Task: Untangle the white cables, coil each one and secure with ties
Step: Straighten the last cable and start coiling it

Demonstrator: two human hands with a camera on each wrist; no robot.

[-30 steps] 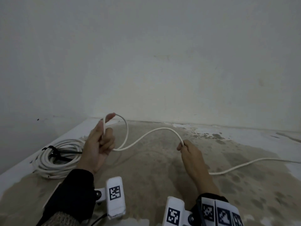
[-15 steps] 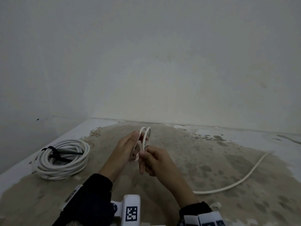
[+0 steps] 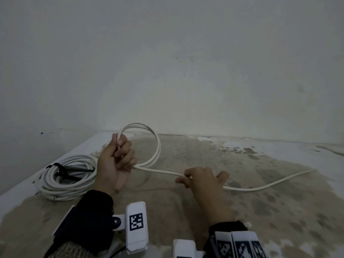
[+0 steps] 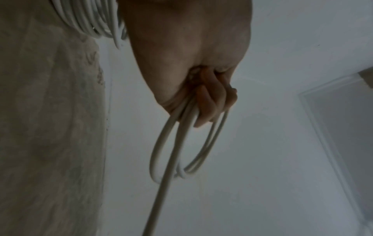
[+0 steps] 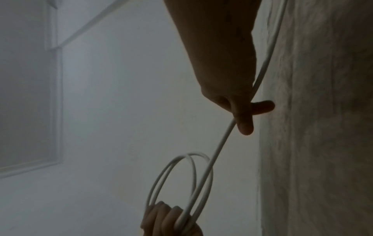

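My left hand [image 3: 119, 159] is raised above the floor, fingers curled round a small coil [image 3: 149, 140] of the white cable, two or three loops standing up from the fist [image 4: 201, 102]. The loops [image 4: 181, 153] hang past my fingers in the left wrist view. From the fist the white cable [image 3: 162, 171] runs right into my right hand [image 3: 201, 180], which holds it loosely between thumb and fingers [image 5: 245, 118], other fingers spread. Beyond it the cable [image 3: 260, 186] trails right across the floor. A finished coil [image 3: 63, 175] bound with a black tie [image 3: 59, 169] lies left.
The floor [image 3: 186, 211] is worn beige with a white painted border along the wall [image 3: 167, 62]. The room's corner lies to the left behind the finished coil. Wrist camera mounts with square markers [image 3: 136, 222] sit at the bottom of the head view.
The hands were together at the coil half a second ago. My right hand has since slid right and down along the cable, and the left hand has moved left with one more loop.
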